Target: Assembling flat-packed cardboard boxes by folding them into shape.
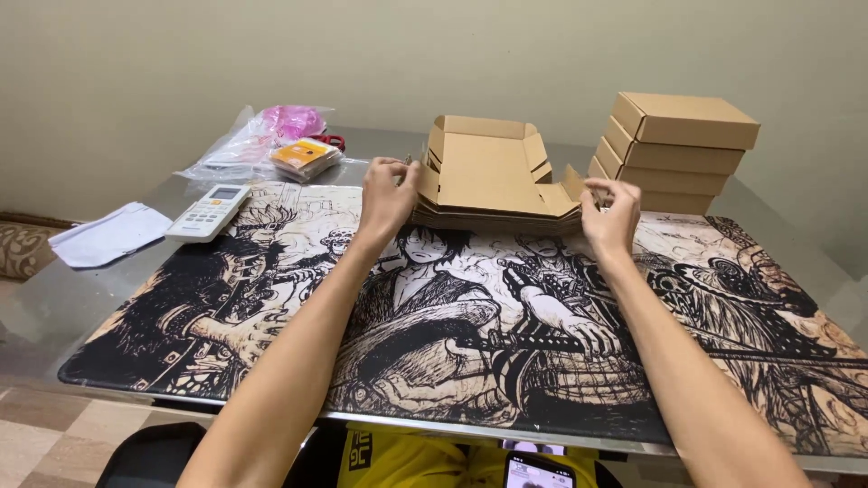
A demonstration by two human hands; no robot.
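Reaching across the desk point(54, 298), your left hand point(387, 201) and right hand point(610, 215) pinch opposite side flaps of the half-folded cardboard box point(493, 172), atop flat blanks beside four stacked finished boxes point(674, 149).

1. A plain, pale beige wall point(181, 63) runs across the far side, evenly lit, with no window in sight.
2. A glass-topped table point(54, 307) fills the middle of the room and reaches almost to that wall.
3. A large desk mat point(452, 316) printed with black-and-cream comic art covers most of the tabletop.
4. The floor point(54, 443) at near left is laid with tan and brown tiles.
5. A patterned cushion point(20, 248) sits at far left, beside the table.
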